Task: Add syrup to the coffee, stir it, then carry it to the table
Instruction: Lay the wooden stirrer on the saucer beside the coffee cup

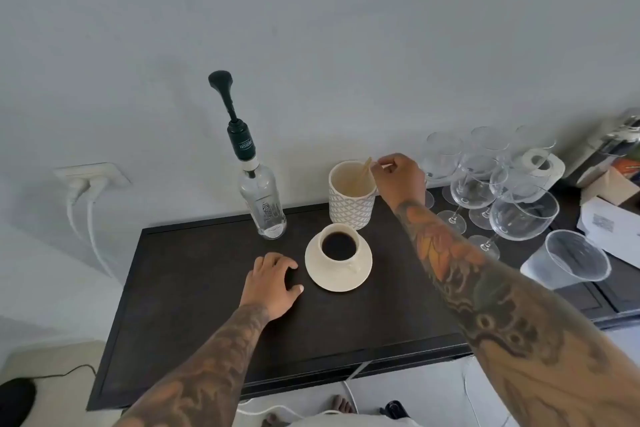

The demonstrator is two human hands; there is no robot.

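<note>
A cream cup of black coffee stands on a cream saucer on the dark countertop. Behind it to the left stands a clear syrup bottle with a tall black pump on top. A white patterned holder stands behind the cup, with a thin wooden stir stick poking out of it. My right hand reaches over the holder's right rim and pinches the top of the stick. My left hand rests flat on the counter just left of the saucer, fingers spread, holding nothing.
Several wine glasses crowd the counter right of the holder, with a clear plastic cup nearer me. A paper roll, boxes and papers sit at the far right. White plugs and cables hang on the wall at left.
</note>
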